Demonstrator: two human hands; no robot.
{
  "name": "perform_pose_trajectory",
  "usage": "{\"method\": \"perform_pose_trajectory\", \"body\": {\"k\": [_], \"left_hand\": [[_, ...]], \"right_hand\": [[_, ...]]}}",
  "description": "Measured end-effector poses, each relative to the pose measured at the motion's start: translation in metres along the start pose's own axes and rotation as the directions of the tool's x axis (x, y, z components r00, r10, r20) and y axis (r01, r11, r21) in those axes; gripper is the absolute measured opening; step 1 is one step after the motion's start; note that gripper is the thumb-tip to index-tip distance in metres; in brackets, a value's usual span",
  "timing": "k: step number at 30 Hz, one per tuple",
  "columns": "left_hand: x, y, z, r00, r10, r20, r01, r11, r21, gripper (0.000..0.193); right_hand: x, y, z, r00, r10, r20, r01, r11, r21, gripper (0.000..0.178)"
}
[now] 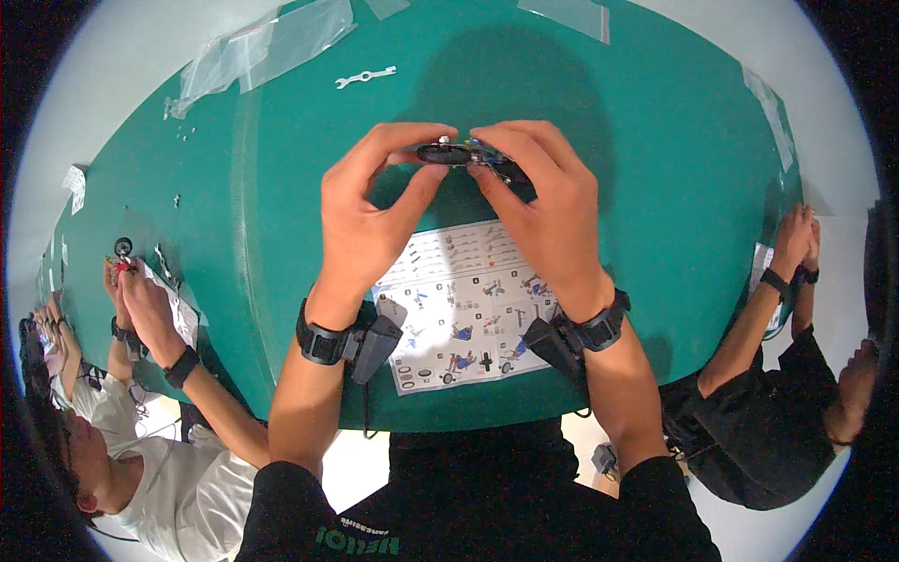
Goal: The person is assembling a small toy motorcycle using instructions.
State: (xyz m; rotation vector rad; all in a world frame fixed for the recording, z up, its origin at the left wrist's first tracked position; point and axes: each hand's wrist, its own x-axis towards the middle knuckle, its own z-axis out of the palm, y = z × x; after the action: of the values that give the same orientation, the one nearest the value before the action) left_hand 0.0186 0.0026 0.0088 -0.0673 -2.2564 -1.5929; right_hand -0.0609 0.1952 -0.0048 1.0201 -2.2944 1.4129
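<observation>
Between my two hands, above the green table, is a small model motorcycle [459, 155] with black wheels and bits of blue and silver. My left hand [367, 195] pinches its left wheel between thumb and fingers. A small silver nut or bolt end sticks up by that wheel. My right hand [551, 192] grips the other end, its fingers hiding much of the body and the right wheel. Below my hands lies a printed instruction sheet [449, 328] with small assembly pictures, partly covered by my wrists.
A small silver wrench [366, 78] lies on the green table [674, 225] beyond my hands. Clear plastic bags [272, 47] rest at the far left, with small parts near them. A co-worker's hands [140, 300] hold a red model part at left; another person's hands [796, 245] are at right.
</observation>
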Motion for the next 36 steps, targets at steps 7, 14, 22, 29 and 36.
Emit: {"method": "perform_pose_trajectory", "body": {"k": [7,14,22,29,36], "left_hand": [[0.0013,-0.0035,0.0035,0.998,0.045,-0.032,-0.046,0.998,-0.045,0.039],[0.0009,-0.0019,0.0010,0.999,0.029,-0.033,-0.031,0.996,-0.078,0.032],[0.0014,0.0018,0.0030,0.994,-0.058,-0.096,0.047,0.992,-0.114,0.021],[0.0000,0.0006,0.0046,0.984,-0.135,-0.113,0.117,0.982,-0.151,0.019],[0.0016,-0.0015,0.0040,0.981,-0.155,-0.119,0.129,0.970,-0.206,0.014]], "right_hand": [[-0.0004,0.0000,0.0006,1.000,-0.008,-0.018,0.008,1.000,0.029,0.038],[-0.0029,-0.0019,0.0016,1.000,-0.025,-0.001,0.025,0.997,0.080,0.039],[-0.0004,-0.0045,-0.0017,0.999,-0.036,0.007,0.035,0.998,0.046,0.038],[-0.0011,-0.0016,-0.0010,0.999,-0.033,0.033,0.031,0.999,0.045,0.041],[0.0008,-0.0033,-0.0017,1.000,-0.011,0.025,0.009,0.997,0.081,0.042]]}}
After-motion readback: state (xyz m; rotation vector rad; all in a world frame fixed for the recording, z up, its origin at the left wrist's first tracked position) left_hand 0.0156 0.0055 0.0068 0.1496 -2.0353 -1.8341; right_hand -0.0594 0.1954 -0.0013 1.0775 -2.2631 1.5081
